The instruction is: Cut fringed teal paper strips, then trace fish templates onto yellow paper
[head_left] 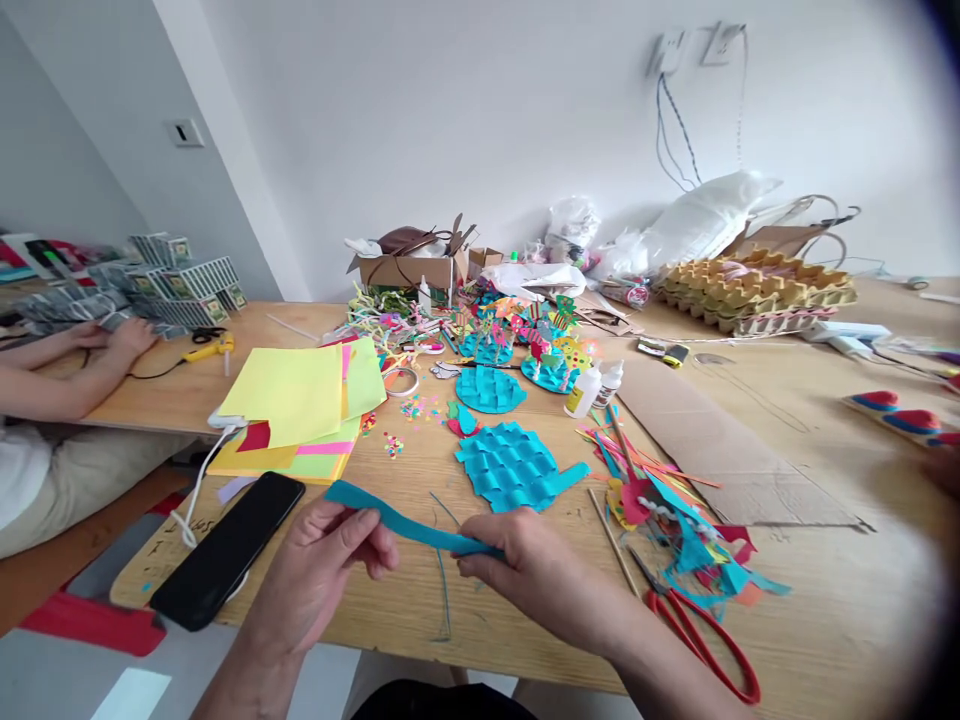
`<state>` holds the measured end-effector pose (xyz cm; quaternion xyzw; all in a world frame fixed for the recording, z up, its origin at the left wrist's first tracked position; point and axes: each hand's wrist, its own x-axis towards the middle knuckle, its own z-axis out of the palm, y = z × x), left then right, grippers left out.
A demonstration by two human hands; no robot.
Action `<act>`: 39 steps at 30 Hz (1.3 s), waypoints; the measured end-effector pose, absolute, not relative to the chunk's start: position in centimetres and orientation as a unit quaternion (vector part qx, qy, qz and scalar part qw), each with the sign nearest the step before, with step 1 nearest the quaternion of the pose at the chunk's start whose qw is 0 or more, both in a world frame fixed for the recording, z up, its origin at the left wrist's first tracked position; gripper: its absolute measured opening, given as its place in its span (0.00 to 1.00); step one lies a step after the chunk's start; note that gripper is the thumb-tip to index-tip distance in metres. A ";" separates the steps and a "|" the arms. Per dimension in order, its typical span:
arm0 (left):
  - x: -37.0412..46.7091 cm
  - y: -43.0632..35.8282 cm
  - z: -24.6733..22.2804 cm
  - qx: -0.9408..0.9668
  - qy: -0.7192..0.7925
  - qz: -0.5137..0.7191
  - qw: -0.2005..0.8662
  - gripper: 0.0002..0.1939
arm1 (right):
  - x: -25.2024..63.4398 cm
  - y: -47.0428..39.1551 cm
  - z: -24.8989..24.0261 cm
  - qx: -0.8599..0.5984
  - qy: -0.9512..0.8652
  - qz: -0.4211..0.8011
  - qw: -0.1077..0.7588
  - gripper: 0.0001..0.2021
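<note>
Between my two hands a blue paper strip (420, 528) is stretched above the table's front part. My left hand (330, 550) pinches it near its left end, thumb on top. My right hand (525, 565) grips the other end between thumb and fingers. Just beyond lies a blue piece of looped paper strips (510, 465), with one strip sticking out on its right. Behind that sits a rounder blue paper piece (491, 388). Red-handled scissors (701, 630) rest to the right of my right hand, beside a heap of coloured paper scraps (694, 540).
Yellow paper sheets (289, 390) and a black phone (229, 550) lie at left. White glue bottles (583, 392) stand mid-table, near finished-looking paper decorations (540, 340). A cardboard sheet (720, 450) and egg trays (750, 290) are at right. Another person's hands (127, 338) work at far left.
</note>
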<state>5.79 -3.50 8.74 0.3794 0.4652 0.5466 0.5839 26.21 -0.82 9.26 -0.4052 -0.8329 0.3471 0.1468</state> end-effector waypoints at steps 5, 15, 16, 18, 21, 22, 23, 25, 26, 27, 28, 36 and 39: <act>3.3 -4.2 6.5 0.327 0.508 0.581 0.545 0.10 | 25.2 1.5 8.5 -0.418 -0.854 0.300 0.076 0.10; -2.9 -6.1 2.4 0.364 0.623 0.568 0.396 0.09 | 18.8 5.7 6.3 -0.319 -0.936 0.133 -0.058 0.09; -3.3 -6.3 1.8 0.387 0.646 0.553 0.356 0.08 | 18.2 6.0 6.0 -0.313 -0.939 0.125 -0.064 0.09; -4.2 -6.5 0.6 0.442 0.686 0.514 0.264 0.07 | 17.2 6.6 5.4 -0.303 -0.944 0.110 -0.075 0.09; -5.3 -6.7 -1.2 0.533 0.703 0.447 0.148 0.08 | 16.0 7.4 4.5 -0.291 -0.948 0.090 -0.090 0.09; -5.5 -6.7 -1.7 0.563 0.699 0.425 0.117 0.09 | 15.7 7.6 4.2 -0.288 -0.949 0.084 -0.094 0.09; -5.6 -6.7 -2.1 0.590 0.693 0.405 0.088 0.09 | 15.5 7.7 4.0 -0.287 -0.950 0.078 -0.097 0.09; -5.7 -6.6 -2.6 0.635 0.681 0.363 0.039 0.10 | 15.3 7.9 3.6 -0.287 -0.950 0.069 -0.098 0.09; -5.6 -6.5 -2.7 0.650 0.677 0.344 0.019 0.10 | 15.2 8.0 3.6 -0.288 -0.950 0.066 -0.098 0.08; -5.5 -6.5 -2.8 0.661 0.676 0.326 0.002 0.10 | 15.3 8.1 3.5 -0.288 -0.951 0.064 -0.096 0.08; -5.4 -6.4 -2.9 0.669 0.675 0.310 -0.010 0.10 | 15.3 8.1 3.5 -0.287 -0.951 0.063 -0.095 0.08; -4.6 -6.3 -3.0 0.692 0.672 0.261 -0.039 0.09 | 15.5 8.3 3.2 -0.268 -0.957 0.061 -0.091 0.07; -4.5 -6.3 -3.0 0.693 0.673 0.257 -0.034 0.09 | 15.5 8.2 3.2 -0.268 -0.958 0.055 -0.085 0.08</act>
